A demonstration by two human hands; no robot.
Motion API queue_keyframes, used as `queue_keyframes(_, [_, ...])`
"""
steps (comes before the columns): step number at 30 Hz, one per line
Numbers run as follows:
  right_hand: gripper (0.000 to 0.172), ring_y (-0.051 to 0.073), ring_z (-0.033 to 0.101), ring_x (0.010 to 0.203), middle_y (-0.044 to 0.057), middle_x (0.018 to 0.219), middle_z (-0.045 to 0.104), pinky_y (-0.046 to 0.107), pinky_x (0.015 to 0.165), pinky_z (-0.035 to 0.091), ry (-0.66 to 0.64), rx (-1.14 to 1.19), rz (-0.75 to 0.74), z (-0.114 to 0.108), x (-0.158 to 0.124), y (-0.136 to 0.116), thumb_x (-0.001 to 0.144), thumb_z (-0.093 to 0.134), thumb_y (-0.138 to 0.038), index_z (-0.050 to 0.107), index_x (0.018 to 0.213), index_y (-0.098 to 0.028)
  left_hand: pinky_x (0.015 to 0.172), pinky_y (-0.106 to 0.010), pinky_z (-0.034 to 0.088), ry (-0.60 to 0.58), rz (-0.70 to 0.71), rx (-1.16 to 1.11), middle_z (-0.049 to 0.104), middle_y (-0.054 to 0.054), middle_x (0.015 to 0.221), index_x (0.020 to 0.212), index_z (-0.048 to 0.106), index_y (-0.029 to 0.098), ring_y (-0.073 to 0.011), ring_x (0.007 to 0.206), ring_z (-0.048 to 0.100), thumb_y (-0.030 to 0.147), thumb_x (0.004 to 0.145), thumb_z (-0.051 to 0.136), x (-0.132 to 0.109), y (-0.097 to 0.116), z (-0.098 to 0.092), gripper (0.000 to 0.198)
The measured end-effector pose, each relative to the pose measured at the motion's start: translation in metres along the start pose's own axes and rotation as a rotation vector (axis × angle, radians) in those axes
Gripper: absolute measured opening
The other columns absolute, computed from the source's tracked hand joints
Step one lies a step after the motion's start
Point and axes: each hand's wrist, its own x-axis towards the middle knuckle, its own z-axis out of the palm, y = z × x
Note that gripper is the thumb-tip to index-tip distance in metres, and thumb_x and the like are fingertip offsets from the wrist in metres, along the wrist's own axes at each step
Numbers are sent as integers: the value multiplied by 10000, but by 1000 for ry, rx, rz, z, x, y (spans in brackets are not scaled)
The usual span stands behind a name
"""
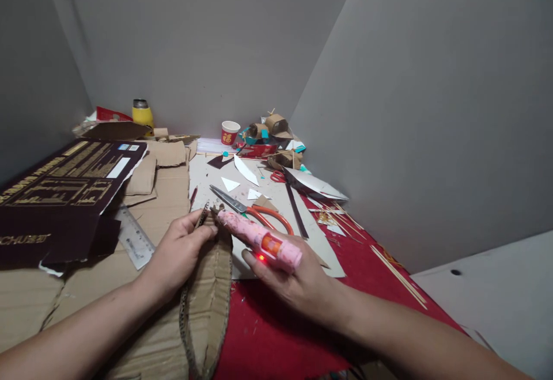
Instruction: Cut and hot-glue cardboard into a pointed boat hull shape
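My left hand (185, 247) pinches the upper end of a curved brown cardboard piece (210, 293), whose strips form a narrow pointed loop down to the bottom edge of the view. In my right hand (302, 282) is a pink hot glue gun (259, 237) with a glowing red light. Its dark nozzle points left, at the cardboard's top edge beside my left fingertips; whether they touch I cannot tell. Just beyond the glue gun lie large scissors (248, 207) with orange handles, blades pointing to the upper left.
A clear ruler (133, 239) and a dark printed box panel (64, 201) lie left on cardboard. White scraps (246, 170) lie on a pale board (203, 167). Behind stand a red paper cup (230, 133) and yellow bottle (142, 116). Thin sticks (397, 276) lie right on red cloth (276, 328).
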Motion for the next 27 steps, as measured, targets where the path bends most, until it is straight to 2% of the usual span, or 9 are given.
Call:
queue_keyframes(4, [198,257,670,885,68,795,689,380,789,576,-10,-9,7,0,1,0,900,536,-244,683,1025,-203,785,-292,489,-3,-18,23,763,1,824,922,735,192,-197,753,680,212,751,639,0,-1,-1,197])
queue_keyframes(8, [183,255,665,877,63,798,690,380,770,578,0,-9,11,1,1,1,898,544,-254,683,1009,-211,763,-273,485,-22,-35,7,761,9,799,900,741,198,-183,727,676,199,752,631,0,-1,-2,185])
queue_keyframes(18, [156,217,665,839,62,767,680,328,785,569,-5,-38,-34,-1,-1,1,911,546,-246,680,962,-182,684,-270,509,89,-75,-38,744,29,700,780,744,205,-187,680,664,194,691,679,-2,4,0,111])
queue_keyframes(23, [171,218,666,880,62,787,685,326,832,561,-2,-71,-45,-2,-1,2,926,528,-252,673,991,-188,683,-221,494,37,-75,-52,750,54,708,781,745,214,-141,673,659,163,733,647,-2,6,1,121])
queue_keyframes(27, [150,207,663,779,47,722,670,347,821,562,8,-70,-51,-1,-2,4,918,534,-245,670,937,-186,682,-203,482,-7,-64,-55,741,59,677,804,752,220,-132,687,661,154,754,626,-1,3,0,151])
